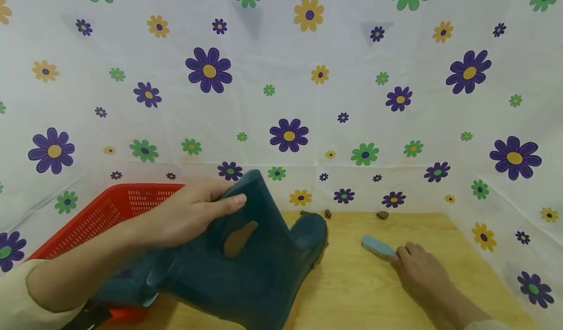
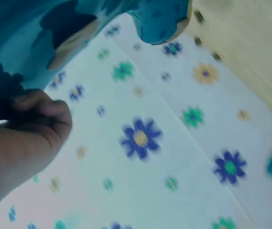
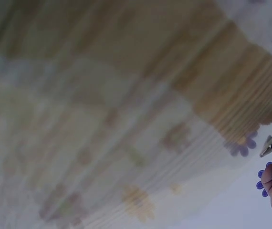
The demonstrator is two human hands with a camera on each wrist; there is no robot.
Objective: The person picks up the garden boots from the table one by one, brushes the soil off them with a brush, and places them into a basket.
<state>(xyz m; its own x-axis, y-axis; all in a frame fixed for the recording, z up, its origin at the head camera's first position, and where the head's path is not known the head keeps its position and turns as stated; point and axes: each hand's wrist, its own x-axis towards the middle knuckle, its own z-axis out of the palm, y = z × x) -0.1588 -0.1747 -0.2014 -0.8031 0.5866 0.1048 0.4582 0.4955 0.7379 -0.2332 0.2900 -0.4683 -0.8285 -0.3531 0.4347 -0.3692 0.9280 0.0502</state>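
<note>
My left hand (image 1: 193, 212) grips the upper rim of a teal rubber boot (image 1: 268, 276), thumb on the outside of the shaft. The boot is tilted, its toe pointing away to the right, and a brown patch (image 1: 241, 239) marks its side. In the left wrist view, curled fingers (image 2: 55, 112) show at the boot's edge. Right of the boot, low over the table, my right hand (image 1: 424, 274) holds a light blue brush (image 1: 378, 247) by its handle, bristles facing down and toward me. The right wrist view catches only part of this hand at its edge.
A red perforated basket (image 1: 110, 208) stands at the left, with another teal boot (image 1: 127, 286) by it. Several small brown lumps (image 1: 382, 215) lie along the back of the wooden table (image 1: 352, 291). A flower-patterned sheet (image 1: 343, 90) hangs behind and at the sides.
</note>
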